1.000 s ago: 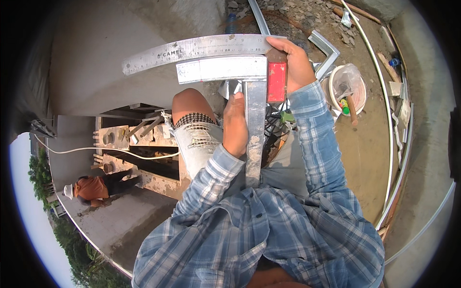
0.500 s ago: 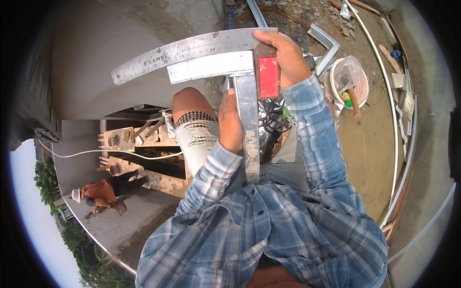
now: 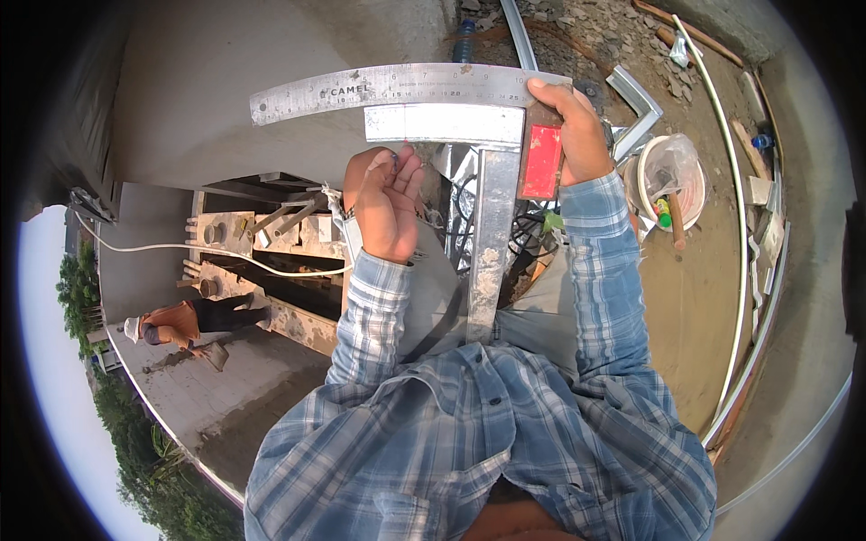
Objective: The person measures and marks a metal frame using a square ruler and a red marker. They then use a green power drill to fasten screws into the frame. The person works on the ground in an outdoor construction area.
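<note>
My right hand grips a try square by its stock, which has a red panel. Its steel ruled blade reaches out to the left. Along the blade's lower edge lies one arm of a silvery metal channel; the other arm runs down toward my lap, forming an L. My left hand is just below the channel's left part, palm turned up and fingers curled. Something small and dark may be between thumb and forefinger, too small to name. A thin red line shows on the channel above those fingers.
Another bent metal channel lies beyond my right hand. A white bucket holds a plastic bag and a wooden-handled tool. Rubble covers the far ground. At lower left, a co-worker in an orange shirt bends beside wooden formwork.
My left hand has let go of the channel's downward arm and moved left and up, below the channel's upper arm. The square and channel have shifted right in view, still held by my right hand.
</note>
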A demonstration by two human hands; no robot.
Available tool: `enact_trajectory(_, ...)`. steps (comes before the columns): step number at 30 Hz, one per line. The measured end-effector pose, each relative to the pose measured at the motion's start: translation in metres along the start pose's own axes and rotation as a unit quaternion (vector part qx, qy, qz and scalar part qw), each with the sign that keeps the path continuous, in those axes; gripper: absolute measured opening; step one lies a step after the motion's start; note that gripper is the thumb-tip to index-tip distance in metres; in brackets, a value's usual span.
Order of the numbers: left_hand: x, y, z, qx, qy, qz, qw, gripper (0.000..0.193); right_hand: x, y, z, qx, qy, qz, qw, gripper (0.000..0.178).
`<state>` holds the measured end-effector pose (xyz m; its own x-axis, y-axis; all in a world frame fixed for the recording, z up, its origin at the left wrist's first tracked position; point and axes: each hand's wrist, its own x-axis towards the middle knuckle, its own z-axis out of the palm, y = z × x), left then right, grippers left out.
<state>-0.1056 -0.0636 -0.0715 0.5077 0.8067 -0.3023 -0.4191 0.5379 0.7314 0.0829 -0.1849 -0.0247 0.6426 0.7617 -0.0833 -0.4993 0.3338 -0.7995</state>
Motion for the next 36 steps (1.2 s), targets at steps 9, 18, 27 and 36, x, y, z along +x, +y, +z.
enact_trajectory(9,0.038,0.04,0.022,-0.033,-0.091,0.077,0.992,0.038,0.002,0.008,0.007,-0.059,0.028,-0.056,0.996,0.022)
enact_trajectory(18,0.051,0.026,0.024,0.198,-0.069,0.156,0.965,0.046,-0.001,0.006,0.012,-0.067,0.032,-0.058,0.996,0.026)
enact_trajectory(27,0.042,0.024,0.022,0.225,-0.052,0.183,0.956,0.045,0.0,0.002,0.014,-0.097,0.012,-0.073,0.992,0.027)
enact_trajectory(36,0.04,0.028,-0.002,0.24,-0.168,0.175,0.94,0.056,0.001,0.005,0.009,-0.102,0.004,-0.071,0.992,0.028)
